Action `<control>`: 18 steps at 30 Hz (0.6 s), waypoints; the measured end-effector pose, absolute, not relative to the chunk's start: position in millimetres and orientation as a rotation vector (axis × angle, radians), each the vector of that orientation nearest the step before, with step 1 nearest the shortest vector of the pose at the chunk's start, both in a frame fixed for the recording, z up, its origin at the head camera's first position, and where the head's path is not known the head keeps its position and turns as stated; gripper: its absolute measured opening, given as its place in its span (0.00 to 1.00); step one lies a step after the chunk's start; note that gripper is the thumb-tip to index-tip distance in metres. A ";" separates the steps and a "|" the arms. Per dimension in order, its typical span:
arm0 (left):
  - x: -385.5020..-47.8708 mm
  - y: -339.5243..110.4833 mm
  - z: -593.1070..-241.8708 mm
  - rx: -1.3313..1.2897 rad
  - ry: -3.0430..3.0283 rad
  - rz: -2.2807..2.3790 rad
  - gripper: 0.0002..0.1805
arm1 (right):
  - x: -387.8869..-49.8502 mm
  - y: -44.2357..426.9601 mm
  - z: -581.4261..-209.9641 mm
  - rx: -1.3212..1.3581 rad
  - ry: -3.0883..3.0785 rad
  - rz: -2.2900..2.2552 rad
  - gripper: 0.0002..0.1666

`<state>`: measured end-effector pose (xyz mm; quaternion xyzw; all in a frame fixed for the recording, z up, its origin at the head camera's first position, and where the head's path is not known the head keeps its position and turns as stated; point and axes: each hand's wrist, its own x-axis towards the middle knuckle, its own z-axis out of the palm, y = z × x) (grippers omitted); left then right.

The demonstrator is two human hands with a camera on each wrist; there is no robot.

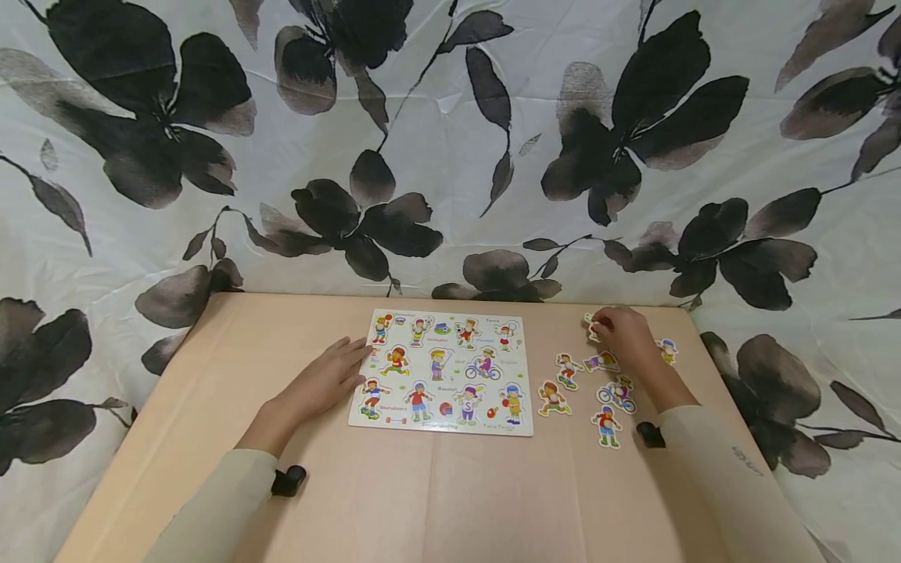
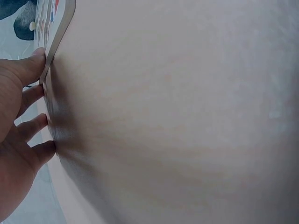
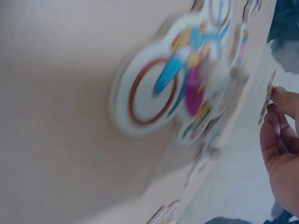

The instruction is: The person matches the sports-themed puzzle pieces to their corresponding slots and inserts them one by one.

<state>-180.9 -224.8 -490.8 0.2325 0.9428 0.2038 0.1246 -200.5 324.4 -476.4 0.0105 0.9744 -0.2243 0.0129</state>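
Head view: puzzle board (image 1: 415,375), long axis crosswise, lies left of the right hand (image 1: 625,330), which pinches one cutout piece (image 1: 590,327); the nearer left hand (image 1: 331,375), fingers extended, rests at its left edge. Left wrist view: thumb touches that edge. Right wrist view: cutout piece is edge-on, long axis near upright, figure's facing hidden.

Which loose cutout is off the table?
The held cutout, edge-on in the right-wrist view, pinched by the right hand; the other loose cutouts lie on the table.

A white cloth (image 1: 450,172) with large dark flowers (image 1: 619,141) (some petals fading to brownish grey) spreads behind and beside a pale tan table (image 1: 493,500).
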 end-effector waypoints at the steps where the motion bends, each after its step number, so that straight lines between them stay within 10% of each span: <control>1: -181.1 -224.7 -490.7 0.673 2.747 0.597 0.31 | -200.7 321.2 -475.5 0.010 3.041 -0.697 0.11; 18: -181.5 -226.2 -492.3 0.662 2.739 0.605 0.32 | -203.0 248.4 -473.4 -0.267 3.036 -0.686 0.10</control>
